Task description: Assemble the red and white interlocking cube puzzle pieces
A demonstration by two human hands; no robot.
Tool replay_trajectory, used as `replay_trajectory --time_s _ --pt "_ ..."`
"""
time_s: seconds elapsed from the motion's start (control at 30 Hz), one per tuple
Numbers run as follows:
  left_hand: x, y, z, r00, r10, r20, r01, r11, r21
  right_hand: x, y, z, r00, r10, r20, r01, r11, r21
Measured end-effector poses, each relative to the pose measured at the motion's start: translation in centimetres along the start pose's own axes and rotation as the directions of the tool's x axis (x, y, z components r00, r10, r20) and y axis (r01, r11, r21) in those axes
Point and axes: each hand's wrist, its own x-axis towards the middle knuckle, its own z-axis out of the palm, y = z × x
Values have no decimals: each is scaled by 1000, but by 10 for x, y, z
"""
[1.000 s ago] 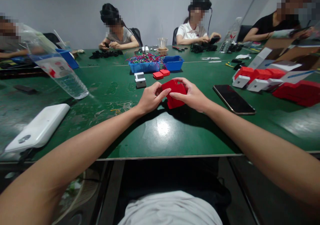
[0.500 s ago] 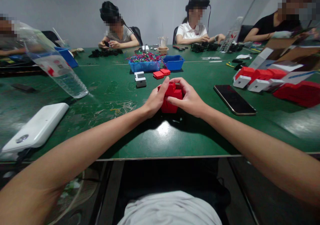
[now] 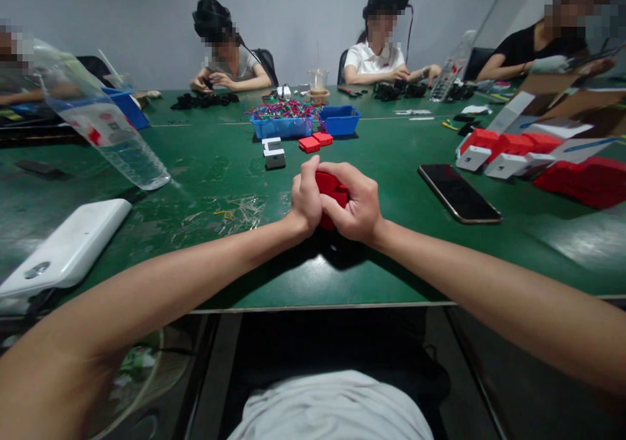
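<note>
A red block-like plastic part (image 3: 333,186) is clasped between my two hands, low over the green table (image 3: 274,283). My left hand (image 3: 307,197) wraps its left side, thumb pointing up. Over its right side and top curls my right hand (image 3: 359,202), its thumb pressed across the near face. Much of the part is hidden by my fingers. Beyond my hands lie two small red pieces (image 3: 315,142) and a grey-and-white piece (image 3: 274,153).
A blue bin of coloured wires (image 3: 282,127) adjoins another blue bin (image 3: 340,122). To the right are a phone (image 3: 460,192) and red and white parts (image 3: 508,150) by a cardboard box. A tilted plastic bottle (image 3: 112,127) and white power bank (image 3: 68,244) are left. Several people sit opposite.
My hands have closed more tightly around the red part, covering more of it. The part has turned and tilted in my grip, and my right hand has come down and inward.
</note>
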Motion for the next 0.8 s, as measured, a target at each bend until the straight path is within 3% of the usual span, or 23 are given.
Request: replay_trajectory --time_s 0.43,0.8 --pt "0 4 2 998 16 -64 -7 989 151 1 5 1 1000 -13 -22 14 999 49" --pt "1 4 2 995 22 -102 -4 984 178 4 6 1 1000 -13 7 13 998 61"
